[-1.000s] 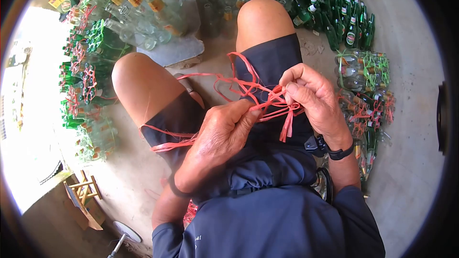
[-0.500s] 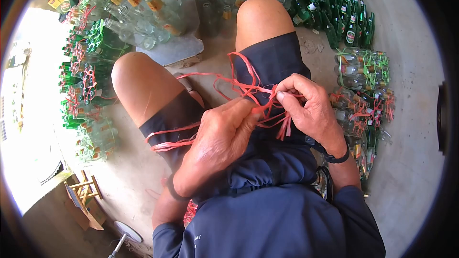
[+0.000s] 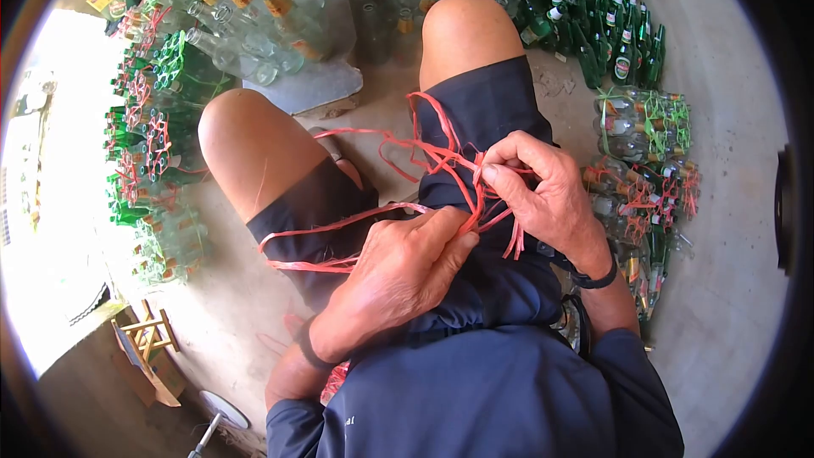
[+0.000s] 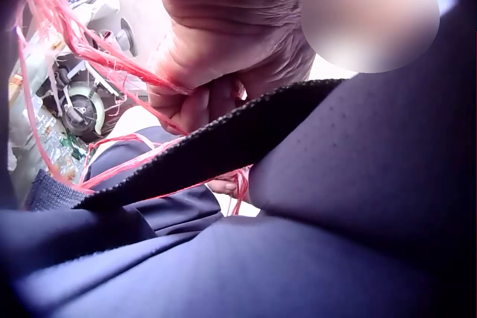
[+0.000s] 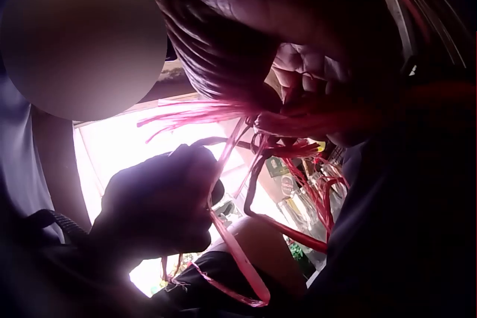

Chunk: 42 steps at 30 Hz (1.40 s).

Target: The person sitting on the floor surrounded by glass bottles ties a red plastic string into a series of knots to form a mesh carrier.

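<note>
Strands of red plastic twine (image 3: 441,155) stretch across the person's lap, looped and crossed between the two hands. The left hand (image 3: 403,267) grips some strands between thumb and curled fingers, and a long loop trails from it over the left thigh. Up and to the right, the right hand (image 3: 547,195) pinches a crossing of the twine between thumb and index finger. Loose twine ends hang below that hand. In the left wrist view, twine (image 4: 100,53) runs into the curled left fingers. Frayed ends (image 5: 194,111) stick out beside the right hand in the right wrist view.
Clear bottles (image 3: 246,21) stand and lie on a grey board (image 3: 318,93) ahead. Green bottles (image 3: 623,47) are massed at the upper right. Bundles tied with twine (image 3: 649,123) line both sides. A small wooden stool (image 3: 151,335) is at the lower left.
The left hand has drawn down toward the body, pulling its strands. The right hand has shifted slightly left and down, its pinch now at the crossing of the twine.
</note>
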Motion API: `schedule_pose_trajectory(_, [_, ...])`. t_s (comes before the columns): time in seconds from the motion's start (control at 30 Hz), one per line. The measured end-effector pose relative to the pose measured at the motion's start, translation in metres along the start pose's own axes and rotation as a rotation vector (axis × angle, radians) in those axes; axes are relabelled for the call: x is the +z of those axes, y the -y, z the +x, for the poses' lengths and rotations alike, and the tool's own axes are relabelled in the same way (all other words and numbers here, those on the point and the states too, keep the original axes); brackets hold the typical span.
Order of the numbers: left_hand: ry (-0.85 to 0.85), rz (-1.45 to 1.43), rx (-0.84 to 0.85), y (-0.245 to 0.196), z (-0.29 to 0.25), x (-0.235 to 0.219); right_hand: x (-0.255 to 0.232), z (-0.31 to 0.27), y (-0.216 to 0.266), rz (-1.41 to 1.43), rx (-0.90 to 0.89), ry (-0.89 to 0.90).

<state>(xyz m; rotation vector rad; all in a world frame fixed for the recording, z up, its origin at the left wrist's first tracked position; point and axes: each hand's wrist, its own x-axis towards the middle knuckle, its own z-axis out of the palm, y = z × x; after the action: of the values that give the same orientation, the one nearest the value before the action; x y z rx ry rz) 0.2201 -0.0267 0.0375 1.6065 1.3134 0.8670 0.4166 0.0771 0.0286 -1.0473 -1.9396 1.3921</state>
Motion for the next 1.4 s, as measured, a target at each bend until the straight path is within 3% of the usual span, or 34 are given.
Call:
schedule_pose_trajectory(0.33, [-0.069,-0.163,-0.037,0.006,0.001,0.005,0.006,0.004,0.004,-0.044,-0.005,0.080])
schedule_pose_trajectory(0.4, [-0.076,-0.114,0.056,0.009,-0.001,0.007,0.008,0.005,0.003,-0.048,-0.005,0.071])
schedule_pose_trajectory(0.6, [0.000,0.086,0.082,0.005,-0.004,0.001,0.011,0.006,0.004,-0.069,-0.094,0.053])
schedule_pose_trajectory(0.73, [0.000,0.076,0.099,0.006,-0.004,0.002,0.015,0.007,0.001,0.009,-0.018,0.096])
schedule_pose_trajectory(0.83, [0.028,0.057,0.148,0.006,-0.004,0.002,0.015,0.004,0.012,0.038,-0.057,0.136])
schedule_pose_trajectory(0.93, [0.033,0.024,0.108,0.008,-0.002,0.006,0.018,0.009,0.012,-0.066,-0.162,0.099])
schedule_pose_trajectory(1.03, [-0.117,-0.034,0.066,0.010,-0.002,0.009,0.017,0.008,0.011,-0.009,-0.091,0.105])
schedule_pose_trajectory(1.13, [-0.093,-0.173,0.017,0.014,-0.002,0.003,0.018,0.006,0.010,0.041,-0.081,0.101])
schedule_pose_trajectory(1.2, [0.105,-0.262,-0.299,0.010,-0.002,-0.007,0.019,0.006,0.011,0.087,-0.026,0.109])
schedule_pose_trajectory(1.23, [0.073,-0.340,-0.347,0.009,-0.002,-0.005,0.019,0.006,0.011,0.088,-0.027,0.111])
schedule_pose_trajectory(1.4, [0.054,-0.357,-0.383,0.007,0.000,-0.003,0.020,0.009,0.008,0.020,-0.077,0.119])
